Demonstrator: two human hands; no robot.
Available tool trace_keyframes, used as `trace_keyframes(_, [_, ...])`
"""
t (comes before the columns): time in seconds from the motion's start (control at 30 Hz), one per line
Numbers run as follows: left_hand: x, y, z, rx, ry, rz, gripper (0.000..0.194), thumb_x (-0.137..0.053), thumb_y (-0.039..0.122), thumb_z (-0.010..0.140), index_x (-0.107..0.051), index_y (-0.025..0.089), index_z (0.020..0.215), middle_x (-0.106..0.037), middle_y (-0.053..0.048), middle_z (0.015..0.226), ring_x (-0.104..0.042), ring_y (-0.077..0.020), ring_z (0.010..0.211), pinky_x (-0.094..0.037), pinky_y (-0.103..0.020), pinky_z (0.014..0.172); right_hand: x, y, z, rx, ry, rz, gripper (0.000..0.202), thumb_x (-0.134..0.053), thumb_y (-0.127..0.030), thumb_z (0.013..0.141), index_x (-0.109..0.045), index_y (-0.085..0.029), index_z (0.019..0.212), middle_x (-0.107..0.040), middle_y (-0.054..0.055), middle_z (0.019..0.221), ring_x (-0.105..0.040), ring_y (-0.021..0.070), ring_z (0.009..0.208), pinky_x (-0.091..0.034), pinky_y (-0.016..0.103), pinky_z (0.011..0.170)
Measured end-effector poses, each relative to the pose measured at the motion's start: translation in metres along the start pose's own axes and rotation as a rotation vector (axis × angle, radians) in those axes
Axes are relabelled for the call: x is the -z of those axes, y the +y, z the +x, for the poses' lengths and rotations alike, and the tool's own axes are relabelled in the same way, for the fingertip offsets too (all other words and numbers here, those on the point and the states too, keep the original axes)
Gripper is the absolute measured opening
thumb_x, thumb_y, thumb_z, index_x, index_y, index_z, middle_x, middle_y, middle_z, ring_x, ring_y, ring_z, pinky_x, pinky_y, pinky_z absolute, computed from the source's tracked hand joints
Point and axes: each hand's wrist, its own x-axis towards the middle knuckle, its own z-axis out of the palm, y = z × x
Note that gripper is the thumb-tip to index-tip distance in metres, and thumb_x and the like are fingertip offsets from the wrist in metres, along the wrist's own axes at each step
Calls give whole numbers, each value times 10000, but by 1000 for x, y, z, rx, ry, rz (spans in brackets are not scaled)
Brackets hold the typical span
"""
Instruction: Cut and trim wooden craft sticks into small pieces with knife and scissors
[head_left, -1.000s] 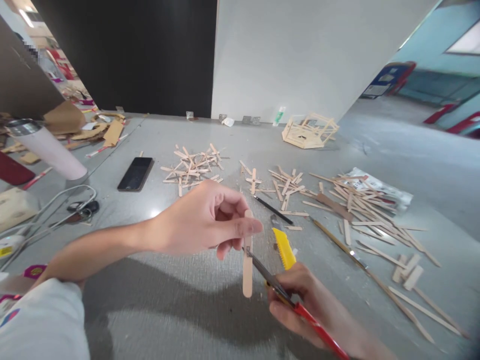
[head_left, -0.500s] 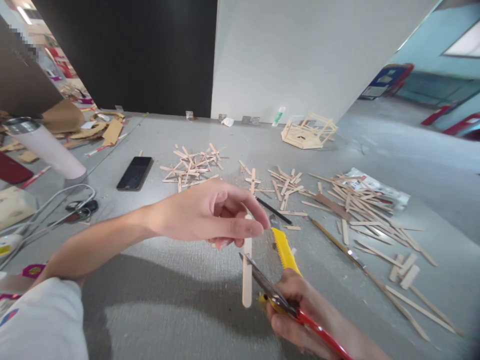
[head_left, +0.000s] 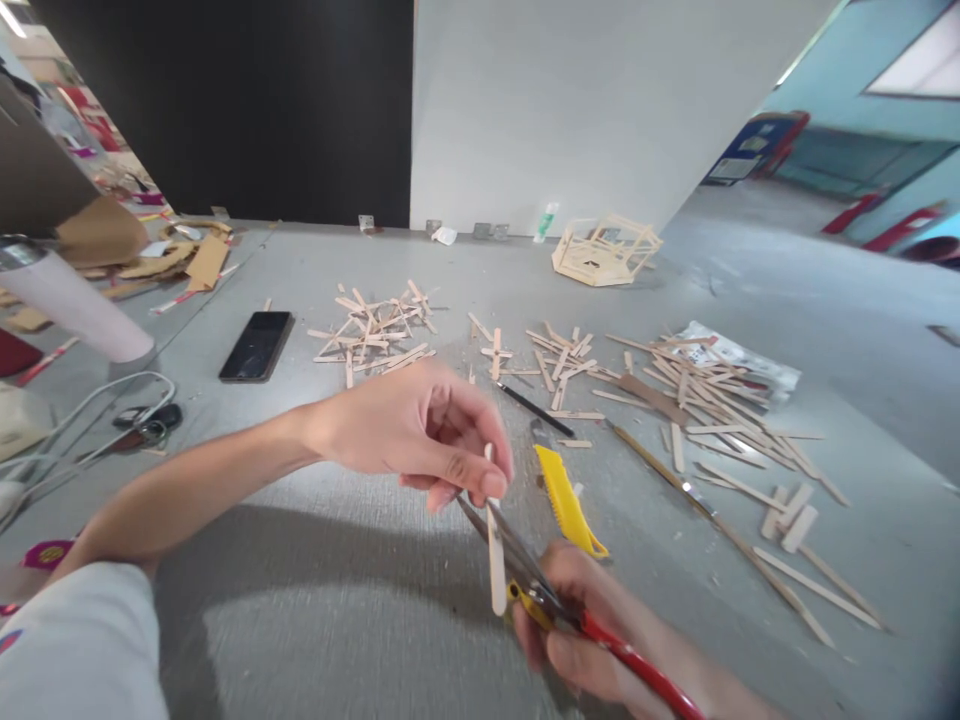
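A wooden craft stick (head_left: 496,565) is pinched near its upper end between the thumb and fingers of my left hand (head_left: 442,440). Its lower part hangs free and is turned partly edge-on. My right hand (head_left: 585,620) is closed around red-handled shears (head_left: 551,600), which have dark metal blades and a small yellow part by the pivot. The blades are apart, one on each side of the stick, just below my left fingertips. A yellow utility knife (head_left: 566,505) lies on the table beyond my right hand.
Piles of craft sticks (head_left: 375,325) cover the grey tabletop (head_left: 315,640), with more (head_left: 720,400) at right. Around them lie a black pen-like tool (head_left: 536,408), a long brush-like tool (head_left: 667,475), a phone (head_left: 257,346), a bottle (head_left: 82,305) and a stick frame (head_left: 604,255).
The stick has turned from flat-on towards edge-on. The shears' blades have opened wider and moved up the stick, closer to my left fingers. The whole view has shifted slightly.
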Motion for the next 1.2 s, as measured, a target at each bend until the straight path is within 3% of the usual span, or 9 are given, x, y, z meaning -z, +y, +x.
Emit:
trace_keyframes(0.33, [2, -9, 6, 77, -129, -122, 79, -762, 200, 811, -711, 140, 805, -669, -6, 673, -555, -51, 460, -336, -126, 381, 2, -34, 14, -119, -220, 138, 657, -431, -843, 787, -531, -199, 711, -421, -30, 565, -347, 87, 464, -262, 225, 429])
trace_keyframes(0.53, [1, -12, 7, 53, -119, -54, 155, -757, 302, 844, -714, 153, 850, -648, 4, 687, -536, -48, 504, -426, -140, 467, -1, -28, 16, -65, -187, 136, 602, -450, -792, 821, -513, -206, 696, -407, -37, 560, -352, 88, 460, -275, 223, 424])
trace_keyframes(0.67, [1, -9, 8, 1, -103, 36, 228, -706, 374, 889, -713, 157, 962, -643, -9, 716, -531, -60, 539, -391, -145, 456, -3, -17, 11, -18, -85, 69, 545, -434, -726, 878, -526, -202, 761, -470, -17, 612, -382, 95, 484, -318, 231, 441])
trace_keyframes(0.77, [-3, -9, 8, -82, 64, 43, 345, -602, 469, 943, -666, 148, 1052, -648, -34, 769, -561, -93, 578, -422, -182, 474, -6, -9, 9, -43, -9, 94, 484, -457, -673, 901, -516, -202, 809, -481, -11, 672, -388, 90, 500, -342, 231, 457])
trace_keyframes(0.87, [-14, -10, 1, -145, 398, 94, 491, -377, 536, 1017, -601, 143, 824, -607, -31, 680, -553, -110, 553, -409, -200, 457, -9, -6, 11, -46, 78, 155, 485, -482, -670, 896, -488, -203, 765, -437, -29, 639, -357, 78, 476, -314, 222, 438])
trace_keyframes(0.9, [-20, -10, -3, -129, 445, 153, 564, -303, 550, 1030, -572, 145, 743, -582, -26, 627, -526, -103, 522, -384, -199, 443, -9, -6, 12, -51, 100, 166, 503, -475, -680, 895, -466, -207, 726, -411, -37, 612, -345, 77, 470, -303, 223, 435])
trace_keyframes(0.97, [-32, -10, -11, -69, 433, 268, 649, -220, 602, 1023, -556, 147, 705, -549, -16, 582, -481, -93, 495, -360, -198, 444, -10, -9, 15, -71, 155, 159, 539, -458, -705, 891, -423, -214, 670, -374, -45, 577, -334, 77, 464, -285, 227, 431])
trace_keyframes(1.03, [-44, -12, -16, -22, 345, 385, 606, -330, 645, 989, -523, 154, 692, -517, 6, 589, -444, -83, 511, -341, -193, 453, -10, -12, 16, -101, 215, 117, 559, -449, -724, 882, -430, -213, 656, -361, -47, 558, -331, 80, 458, -272, 231, 421])
trace_keyframes(1.2, [-58, -20, -15, 68, 196, 356, 455, -353, 477, 1042, -534, 157, 775, -517, 41, 569, -436, -55, 480, -351, -163, 476, -14, -18, 13, -59, 274, 7, 505, -461, -671, 909, -488, -202, 724, -410, -38, 591, -352, 87, 482, -322, 231, 436])
